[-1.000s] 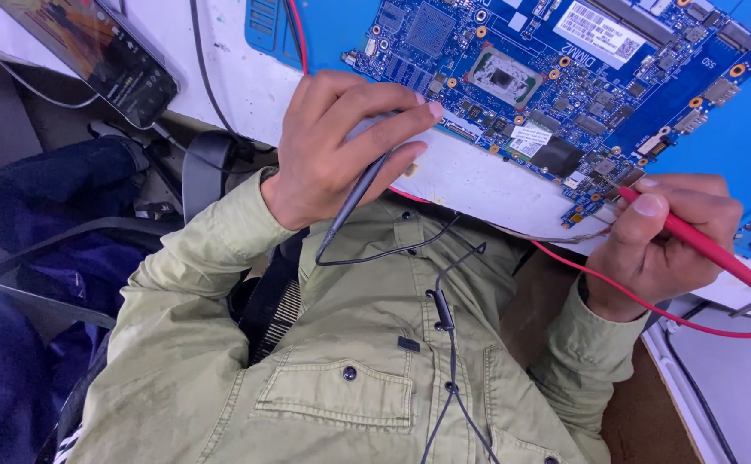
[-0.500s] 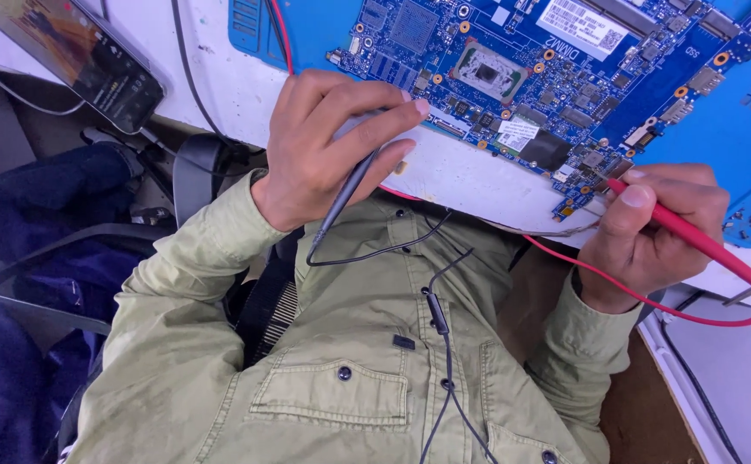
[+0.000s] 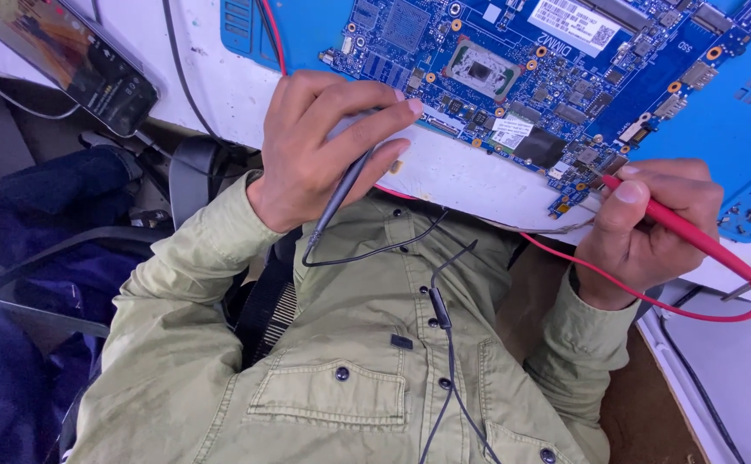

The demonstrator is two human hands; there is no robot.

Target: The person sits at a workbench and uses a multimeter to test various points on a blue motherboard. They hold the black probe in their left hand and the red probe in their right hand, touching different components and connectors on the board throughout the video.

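Observation:
A blue circuit board (image 3: 513, 60) with a silver chip lies on a blue mat at the white desk's near edge. My left hand (image 3: 324, 146) grips a black test probe (image 3: 341, 193), whose tip points at the board's lower left edge. My right hand (image 3: 650, 223) pinches a red test probe (image 3: 693, 241), and its tip touches the board's lower right corner. A red lead loops under that hand. The black lead hangs over my green shirt.
A phone (image 3: 75, 60) with a lit screen lies on the desk at upper left. The white desk edge (image 3: 478, 185) runs between my hands. A black chair arm (image 3: 40, 258) and dark cloth are at left. Thin earphone cable (image 3: 444, 326) runs down my shirt.
The view has drifted slightly, so the board and phone sit a little higher and further left. Both hands keep their probes at the board's near edge.

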